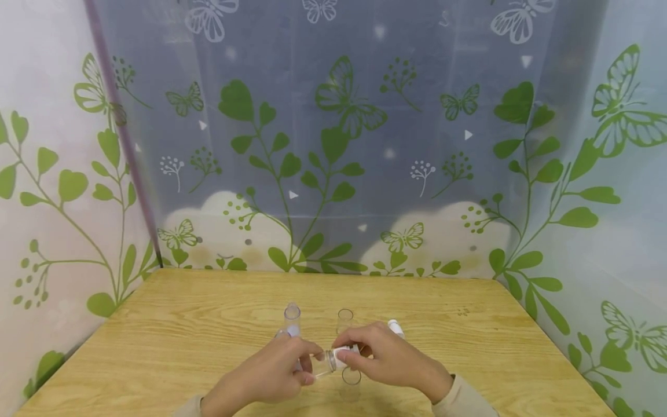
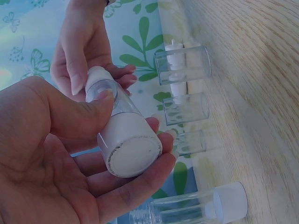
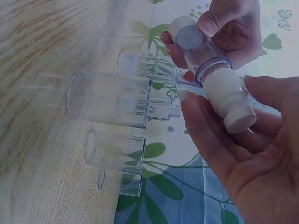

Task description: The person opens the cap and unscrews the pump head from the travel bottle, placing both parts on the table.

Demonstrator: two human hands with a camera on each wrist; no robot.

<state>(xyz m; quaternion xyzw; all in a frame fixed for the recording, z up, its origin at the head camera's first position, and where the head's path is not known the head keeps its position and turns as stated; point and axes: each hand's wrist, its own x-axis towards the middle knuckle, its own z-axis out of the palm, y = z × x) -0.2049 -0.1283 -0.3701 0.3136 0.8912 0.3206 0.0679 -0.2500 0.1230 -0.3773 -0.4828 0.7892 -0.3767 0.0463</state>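
Above the table, my left hand (image 1: 273,370) grips a clear bottle (image 1: 322,366), its fingers and thumb around the lower end. The bottle's white base (image 2: 135,161) faces the left wrist camera. At the bottle's other end sits a white pump top (image 3: 226,95), with a clear collar around its lower edge. My right hand (image 1: 388,356) holds this pump top between thumb and fingers. Bottle and pump top lie in one line, tilted, and the two hands face each other across them.
Three clear cylindrical caps (image 3: 110,99) stand in a row on the wooden table (image 1: 208,313). Left of them are two clear bottles (image 3: 147,65) with white bases. White pump tops (image 1: 395,328) stand behind my right hand. Patterned curtains (image 1: 312,174) border the table.
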